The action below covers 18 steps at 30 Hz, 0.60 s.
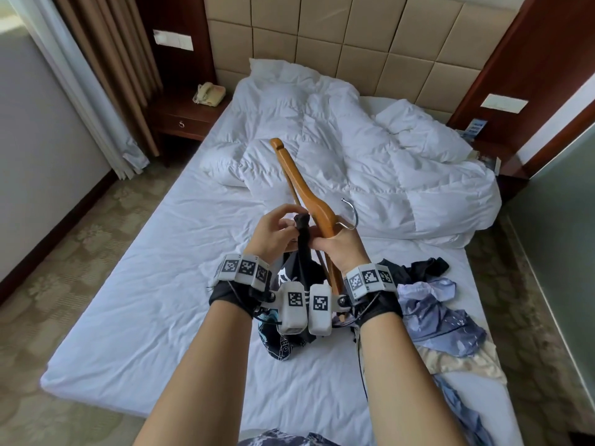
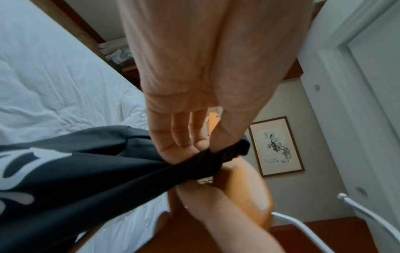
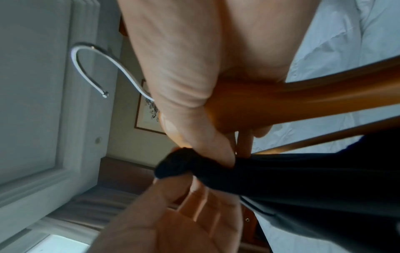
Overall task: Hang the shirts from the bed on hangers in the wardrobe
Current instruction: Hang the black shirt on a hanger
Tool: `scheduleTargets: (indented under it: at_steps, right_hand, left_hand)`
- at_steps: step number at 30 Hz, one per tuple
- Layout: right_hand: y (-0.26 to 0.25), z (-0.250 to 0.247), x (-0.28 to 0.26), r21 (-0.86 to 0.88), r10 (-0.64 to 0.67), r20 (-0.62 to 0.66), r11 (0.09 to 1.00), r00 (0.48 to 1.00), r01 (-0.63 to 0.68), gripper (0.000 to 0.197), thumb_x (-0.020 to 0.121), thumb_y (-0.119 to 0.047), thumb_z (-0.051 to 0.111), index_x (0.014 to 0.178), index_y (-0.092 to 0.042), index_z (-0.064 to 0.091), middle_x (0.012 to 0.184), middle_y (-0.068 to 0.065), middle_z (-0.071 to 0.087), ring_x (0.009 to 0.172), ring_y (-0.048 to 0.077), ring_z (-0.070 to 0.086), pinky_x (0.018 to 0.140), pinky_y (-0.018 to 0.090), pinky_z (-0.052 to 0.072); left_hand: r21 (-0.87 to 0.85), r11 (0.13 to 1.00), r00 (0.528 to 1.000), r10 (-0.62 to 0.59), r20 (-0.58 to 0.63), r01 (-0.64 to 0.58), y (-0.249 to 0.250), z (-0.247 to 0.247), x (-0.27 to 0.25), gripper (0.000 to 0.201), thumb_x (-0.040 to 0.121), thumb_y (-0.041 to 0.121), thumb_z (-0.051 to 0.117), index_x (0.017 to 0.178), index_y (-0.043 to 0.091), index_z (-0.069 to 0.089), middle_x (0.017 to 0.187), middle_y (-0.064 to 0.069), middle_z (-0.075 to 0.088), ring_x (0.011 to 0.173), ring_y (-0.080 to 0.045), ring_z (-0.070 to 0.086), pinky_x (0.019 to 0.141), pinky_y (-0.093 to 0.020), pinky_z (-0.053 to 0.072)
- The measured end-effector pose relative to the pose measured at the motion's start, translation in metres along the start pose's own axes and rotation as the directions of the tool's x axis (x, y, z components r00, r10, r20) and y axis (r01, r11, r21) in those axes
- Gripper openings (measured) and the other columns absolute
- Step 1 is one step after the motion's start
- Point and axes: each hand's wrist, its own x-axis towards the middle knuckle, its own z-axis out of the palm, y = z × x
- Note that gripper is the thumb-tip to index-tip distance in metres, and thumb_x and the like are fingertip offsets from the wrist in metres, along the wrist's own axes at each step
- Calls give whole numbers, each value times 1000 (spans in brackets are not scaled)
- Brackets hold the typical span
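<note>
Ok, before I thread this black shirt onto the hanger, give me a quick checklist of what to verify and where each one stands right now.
1. Right hand grips the wooden hanger: ok.
2. Left hand pinches the black shirt: ok.
3. Right hand's thumb also pinches the shirt: ok.
4. Neck opening spread to take the hanger arm: not ok, the fabric is bunched.
5. Metal hook free of fabric: ok.
6. Shirt's hem off the bed: cannot tell.
</note>
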Motion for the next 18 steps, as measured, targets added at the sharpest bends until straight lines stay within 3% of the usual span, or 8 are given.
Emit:
scheduleTargets:
  at_steps: [2, 4, 8, 12, 15, 18]
  right_hand:
    - [5, 3, 2, -4, 22, 35, 1000, 999, -22, 47, 60, -15, 87, 104, -12, 71, 92, 5, 77, 87, 19, 74, 88, 41, 58]
    - [6, 3, 1, -11, 32, 37, 999, 999, -31, 37, 66, -5, 84, 100, -7, 70, 88, 5, 76, 80, 18, 73, 81, 35, 58]
    - [10, 2, 2, -61, 35, 27, 998, 999, -34, 20, 75, -9, 79, 93, -9, 72, 83, 4, 73, 73, 15, 67, 76, 34, 55]
    - [11, 0, 4, -63, 34, -57, 997, 998, -38, 15, 80, -17, 77, 92, -14, 69, 84, 3, 73, 77, 18, 68, 75, 32, 54]
    - [12, -4, 5, -31, 22, -142, 999, 990, -27, 15, 78, -20, 79, 87, -14, 69, 80, -1, 72, 75, 14, 69, 67, 25, 52]
    - [14, -7, 7, -37, 21, -237, 999, 971, -30, 18, 73, -22, 80, 85, -14, 69, 76, -4, 71, 73, 14, 69, 68, 25, 50]
  left_hand:
    - [-33, 999, 1000, 6, 18, -5, 4, 2, -1, 38, 89, -16, 44, 113, 4, 66, 79, -14, 54, 73, -20, 63, 62, -26, 54]
    - [-20, 1000, 1000, 10, 18, -9, 7, 3, 0, 40, 88, -15, 42, 113, 3, 68, 82, -13, 60, 74, -20, 64, 62, -26, 54]
    - [-47, 998, 999, -36, -21, 35, 6, 2, 3, 24, 93, -8, 45, 94, 5, 66, 83, -9, 67, 71, -18, 66, 61, -26, 55]
    - [-91, 993, 994, -86, -63, 80, 2, 2, 7, 4, 91, -1, 59, 88, 1, 58, 81, -14, 63, 70, -20, 68, 64, -26, 56]
    - [-22, 997, 992, -81, -102, 79, -2, 2, 11, 14, 87, -2, 68, 83, 3, 56, 79, -12, 58, 69, -18, 66, 66, -26, 59]
    - [30, 996, 985, -80, -155, 86, -5, 1, 16, 11, 86, -5, 68, 83, 2, 60, 74, -9, 57, 58, -13, 63, 63, -23, 59]
